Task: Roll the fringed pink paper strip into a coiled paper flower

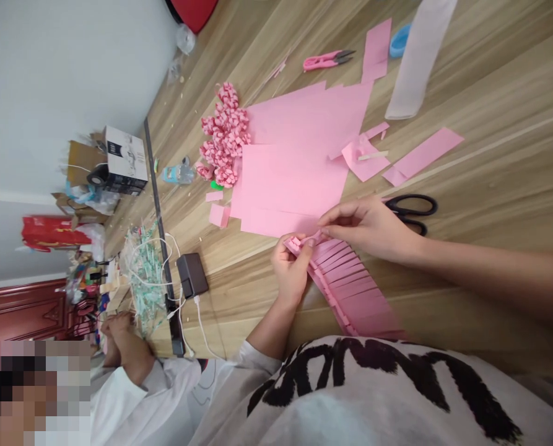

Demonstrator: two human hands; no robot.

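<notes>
A long pink fringed paper strip [355, 291], cut into many narrow slips, slants from my hands down toward my shirt. My left hand [291, 272] is closed on its upper end, thumb on top, where small folded-over pieces line the edge. My right hand [369, 226] pinches the tip of one slip between thumb and fingers, close to the left thumb. Pink paper sheets [295, 179] lie flat just beyond both hands. Black-handled scissors [413, 207] rest beside my right wrist, their blades hidden behind the hand.
Curled pink paper flowers [225, 136] are heaped by the sheets. Pink thread snips [327, 60], paper scraps [425, 155], a blue tape roll [400, 41] and a plastic bottle [178, 173] lie around. A black power adapter [192, 275] with white cables is at left, near another person's arm [130, 350].
</notes>
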